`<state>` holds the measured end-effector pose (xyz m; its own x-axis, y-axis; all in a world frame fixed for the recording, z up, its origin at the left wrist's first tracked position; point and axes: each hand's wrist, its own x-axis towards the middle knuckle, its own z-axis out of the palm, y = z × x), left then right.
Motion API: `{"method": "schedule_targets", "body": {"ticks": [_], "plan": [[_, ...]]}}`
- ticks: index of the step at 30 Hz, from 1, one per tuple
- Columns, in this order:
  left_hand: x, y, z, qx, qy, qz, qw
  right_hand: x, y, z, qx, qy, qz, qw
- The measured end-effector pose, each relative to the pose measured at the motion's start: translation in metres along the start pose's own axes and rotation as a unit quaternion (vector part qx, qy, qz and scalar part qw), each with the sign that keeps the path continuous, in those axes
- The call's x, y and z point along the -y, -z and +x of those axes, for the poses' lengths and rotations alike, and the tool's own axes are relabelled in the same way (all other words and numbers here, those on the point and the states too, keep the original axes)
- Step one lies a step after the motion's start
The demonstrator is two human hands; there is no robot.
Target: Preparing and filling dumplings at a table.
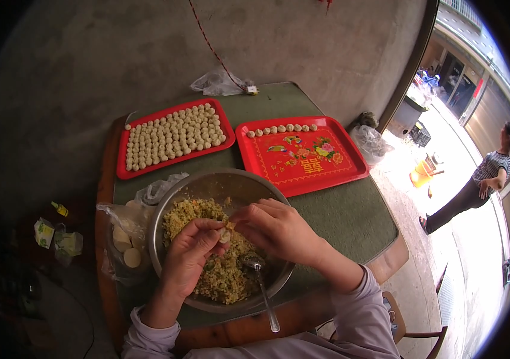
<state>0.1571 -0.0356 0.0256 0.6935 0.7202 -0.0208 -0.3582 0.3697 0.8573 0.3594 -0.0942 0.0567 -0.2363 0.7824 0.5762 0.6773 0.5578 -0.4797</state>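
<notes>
Over a large steel bowl (246, 184), both my hands meet at a small dumpling (225, 235). My left hand (193, 250) grips it between thumb and fingers. The fingertips of my right hand (276, 230) are pinched at its upper edge, partly hiding it. Below lies crumbly yellow-green filling (222, 282). A metal spoon (262, 293) rests with its bowl in the filling and its handle over the near rim. Round pale dough wrappers (132, 258) sit in a clear plastic bag left of the bowl.
A red tray (122, 164) at the far left bears many rows of dumplings. Beside it, a flowered red tray (261, 158) has one row along its far edge. Plastic bags (219, 82) lie by the wall. A person (487, 173) stands outside the doorway at right.
</notes>
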Motion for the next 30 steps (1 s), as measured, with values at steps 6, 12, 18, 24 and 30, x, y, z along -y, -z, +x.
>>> {"method": "schedule_targets", "body": {"ticks": [6, 12, 18, 24, 30], "plan": [[-0.001, -0.004, -0.001, -0.014, -0.005, 0.010, 1.000, 0.005, -0.002, 0.004, -0.029, 0.063, -0.050, 0.996], [0.000, -0.002, -0.002, -0.012, 0.012, 0.026, 1.000, 0.008, -0.006, 0.002, -0.013, 0.107, -0.100, 0.989], [0.000, -0.004, -0.002, -0.019, 0.049, 0.032, 0.998, 0.011, 0.000, 0.000, 0.026, 0.130, -0.163, 0.978], [-0.005, -0.006, -0.004, -0.020, 0.035, -0.003, 0.999, 0.004, -0.003, 0.002, -0.020, 0.084, -0.066, 0.994], [-0.005, -0.008, -0.004, -0.029, 0.039, 0.008, 0.999, 0.008, -0.002, 0.002, -0.010, 0.091, -0.066, 0.994]]}}
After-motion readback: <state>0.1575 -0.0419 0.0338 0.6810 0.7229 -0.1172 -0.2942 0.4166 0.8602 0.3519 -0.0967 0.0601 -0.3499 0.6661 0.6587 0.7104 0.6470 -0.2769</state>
